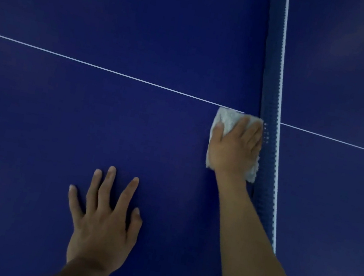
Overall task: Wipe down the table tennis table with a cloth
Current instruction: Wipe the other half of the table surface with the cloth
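While left hand (100, 227) lies spread flat on table (36, 115), right hand (234, 148), fingers straight, presses cloth (225, 118), beside net (276, 93)

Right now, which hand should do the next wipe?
Probably the right hand: it presses the cloth flat beside the net. The left hand lies bare and spread on the table.

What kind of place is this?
Likely a games or sports room: a blue table tennis table with a white centre line, its net, and the right hand pressing a cloth on it.
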